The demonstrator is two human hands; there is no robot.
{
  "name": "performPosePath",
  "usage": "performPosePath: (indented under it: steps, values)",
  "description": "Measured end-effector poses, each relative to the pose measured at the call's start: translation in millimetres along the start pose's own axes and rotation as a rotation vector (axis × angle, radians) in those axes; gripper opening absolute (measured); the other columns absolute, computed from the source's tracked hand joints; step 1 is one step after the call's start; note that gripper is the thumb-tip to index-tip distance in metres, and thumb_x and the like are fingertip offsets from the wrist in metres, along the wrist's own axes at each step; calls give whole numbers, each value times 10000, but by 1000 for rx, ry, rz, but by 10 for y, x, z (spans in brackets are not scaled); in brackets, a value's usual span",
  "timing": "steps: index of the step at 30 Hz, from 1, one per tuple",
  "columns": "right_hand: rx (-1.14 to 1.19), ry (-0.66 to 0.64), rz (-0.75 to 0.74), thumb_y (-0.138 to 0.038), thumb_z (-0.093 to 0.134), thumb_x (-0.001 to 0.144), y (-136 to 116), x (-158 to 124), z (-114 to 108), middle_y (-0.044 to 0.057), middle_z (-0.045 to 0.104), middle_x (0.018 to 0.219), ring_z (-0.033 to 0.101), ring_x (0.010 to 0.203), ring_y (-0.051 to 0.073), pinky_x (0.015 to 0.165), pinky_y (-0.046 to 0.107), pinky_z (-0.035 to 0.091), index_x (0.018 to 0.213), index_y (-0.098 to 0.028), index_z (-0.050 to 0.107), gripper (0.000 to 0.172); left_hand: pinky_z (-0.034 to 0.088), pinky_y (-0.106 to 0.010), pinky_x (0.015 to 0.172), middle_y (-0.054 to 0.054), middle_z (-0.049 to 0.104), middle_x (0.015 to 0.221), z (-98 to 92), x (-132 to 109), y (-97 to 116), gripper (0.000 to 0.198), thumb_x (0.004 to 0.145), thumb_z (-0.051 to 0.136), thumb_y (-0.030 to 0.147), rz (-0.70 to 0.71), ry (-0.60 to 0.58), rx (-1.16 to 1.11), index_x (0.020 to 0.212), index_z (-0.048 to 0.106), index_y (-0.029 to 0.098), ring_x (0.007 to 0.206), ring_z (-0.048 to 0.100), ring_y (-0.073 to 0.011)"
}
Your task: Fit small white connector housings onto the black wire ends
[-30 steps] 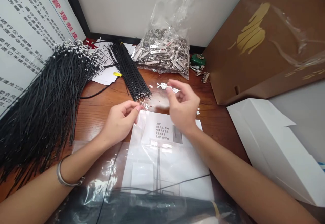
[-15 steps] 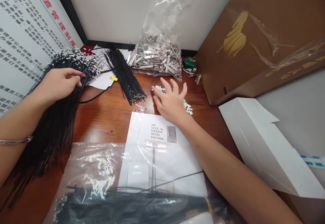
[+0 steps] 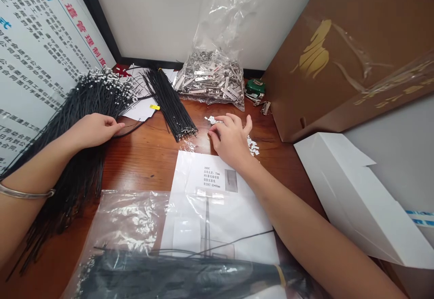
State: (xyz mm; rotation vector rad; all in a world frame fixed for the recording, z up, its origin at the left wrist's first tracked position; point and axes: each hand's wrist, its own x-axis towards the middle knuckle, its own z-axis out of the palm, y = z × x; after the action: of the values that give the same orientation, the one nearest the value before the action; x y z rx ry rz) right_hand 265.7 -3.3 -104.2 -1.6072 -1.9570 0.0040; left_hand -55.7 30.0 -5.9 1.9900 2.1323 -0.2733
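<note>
My left hand [image 3: 96, 130] is closed in a pinch in front of a large bundle of thin black wires [image 3: 101, 93] with white tips. What its fingertips hold is too fine to make out. Over the wooden table, my right hand [image 3: 230, 138] has thumb and forefinger pinched together, the other fingers curved. It is at a pile of small white pieces [image 3: 253, 146], part of which it hides. Any piece between its fingertips cannot be seen. A second, tied bundle of black wires [image 3: 172, 109] lies between the hands.
A clear bag of flat metal parts [image 3: 213, 75] stands at the back, with a green tape measure [image 3: 255, 88] beside it. A printed sheet [image 3: 190, 172] and a clear bag of black wires [image 3: 176, 272] lie in front. A brown box [image 3: 339, 64] and white carton [image 3: 356, 190] stand right.
My left hand has come down and right from the top of the wire bundle, its fingers pinched. The spread fingers of my right hand have closed to a pinch by the white pieces.
</note>
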Motion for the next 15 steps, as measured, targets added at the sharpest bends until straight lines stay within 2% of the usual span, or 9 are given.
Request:
performPosePath:
  steps: [5, 8, 10, 12, 15]
  values:
    - [52, 28, 0, -203, 517, 901, -43, -1, -27, 62, 701, 1050, 506, 1183, 301, 1102, 658, 81, 833, -210, 622, 126, 358, -260, 611, -41, 647, 685, -10, 7, 15, 420, 832, 436, 541, -31, 6, 19, 733, 643, 189, 700, 573, -212]
    - [86, 56, -1, -209, 498, 919, -83, -9, -42, 51, 715, 924, 563, 1068, 263, 1109, 607, 119, 846, -211, 615, 138, 398, -287, 687, -78, 684, 857, -134, 23, 1, 444, 863, 400, 525, -75, 131, 65, 883, 675, 176, 810, 587, -239]
    - [97, 76, -17, -210, 498, 922, -108, -20, -44, 39, 719, 890, 580, 1000, 244, 1104, 570, 153, 839, -216, 616, 144, 431, -365, 783, -133, 672, 1011, -264, 53, -21, 519, 906, 323, 513, -107, 230, 135, 1056, 662, 150, 942, 583, -297]
    - [104, 89, -36, -209, 507, 917, -126, -33, -40, 31, 722, 878, 582, 968, 236, 1089, 545, 183, 828, -223, 621, 145, 429, -481, 877, -191, 608, 1202, -396, 92, -35, 590, 932, 258, 508, -158, 292, 163, 1223, 590, 116, 1095, 539, -374]
    - [119, 92, -46, -205, 525, 900, -137, -48, -25, 25, 722, 850, 580, 945, 235, 1062, 521, 221, 813, -229, 634, 142, 375, -586, 962, -232, 325, 1495, -498, 124, 32, 661, 924, 293, 531, -211, 417, 111, 1410, 391, 94, 1241, 437, -442]
